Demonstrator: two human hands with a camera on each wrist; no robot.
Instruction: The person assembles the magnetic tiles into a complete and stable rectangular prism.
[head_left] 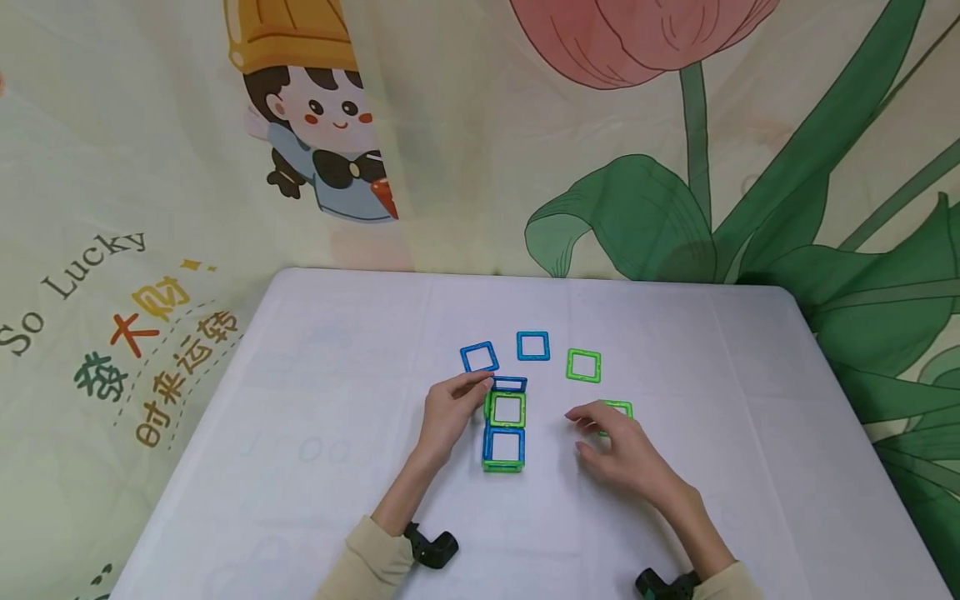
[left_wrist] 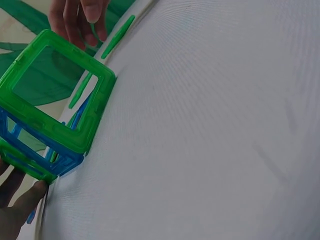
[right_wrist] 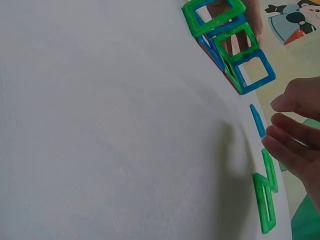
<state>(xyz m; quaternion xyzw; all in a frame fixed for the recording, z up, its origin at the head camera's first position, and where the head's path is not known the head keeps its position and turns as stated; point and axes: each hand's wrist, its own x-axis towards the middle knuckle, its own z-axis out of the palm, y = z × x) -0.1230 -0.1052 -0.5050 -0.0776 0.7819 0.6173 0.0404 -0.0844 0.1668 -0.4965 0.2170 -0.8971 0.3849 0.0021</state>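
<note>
A small structure of blue and green square magnetic tiles (head_left: 507,427) stands on the table, with an upright green tile (left_wrist: 102,97) at its near end in the left wrist view. At its far left corner, my left hand (head_left: 453,408) holds it between thumb and fingers; in the left wrist view a fingertip (left_wrist: 37,190) meets the lower green edge. My right hand (head_left: 622,446) hovers to the right of the structure with loosely bent fingers and nothing between them. It partly covers a flat green tile (head_left: 628,409) in the head view.
Beyond the structure lie a blue tile (head_left: 480,357), a second blue tile (head_left: 533,346) and a green tile (head_left: 583,365), all flat on the white table (head_left: 300,467). A printed curtain (head_left: 450,150) hangs behind the table's far edge.
</note>
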